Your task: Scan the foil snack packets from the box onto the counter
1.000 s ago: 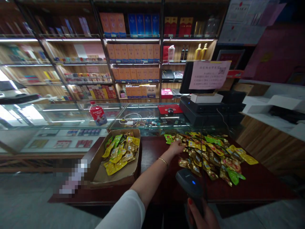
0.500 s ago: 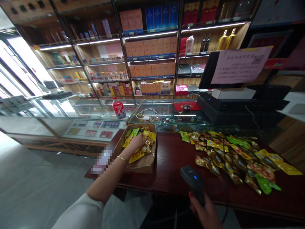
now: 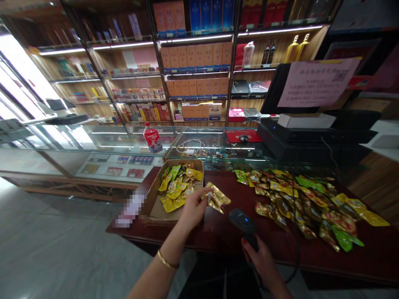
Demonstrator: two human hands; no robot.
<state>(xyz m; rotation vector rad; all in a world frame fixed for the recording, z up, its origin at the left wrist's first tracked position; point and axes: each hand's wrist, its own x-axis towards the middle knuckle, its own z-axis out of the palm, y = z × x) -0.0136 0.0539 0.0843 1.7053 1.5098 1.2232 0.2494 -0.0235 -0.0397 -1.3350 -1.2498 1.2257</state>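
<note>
Just right of the cardboard box (image 3: 152, 212), my left hand (image 3: 195, 205) pinches a gold snack packet (image 3: 218, 198) over the dark red tabletop. In my right hand (image 3: 260, 255) is a black barcode scanner (image 3: 242, 221) with a blue light, its head tilted towards the gold packet but apart from it. Yellow, green and gold packets (image 3: 176, 189) lie in the box. A wide heap of similar packets (image 3: 299, 199) spreads over the tabletop to the right.
Behind the table stands a glass display counter (image 3: 140, 141) with a red bottle (image 3: 152, 139), a white cable (image 3: 190, 147) and a mouse on a red mat (image 3: 230, 136). A monitor (image 3: 274, 89) with a taped pink paper is at right. The scanner's cord (image 3: 295, 245) hangs over the heap.
My left hand has come out of the box and moved right, with a gold snack packet in its fingers. The scanner has shifted slightly left, closer to that packet.
</note>
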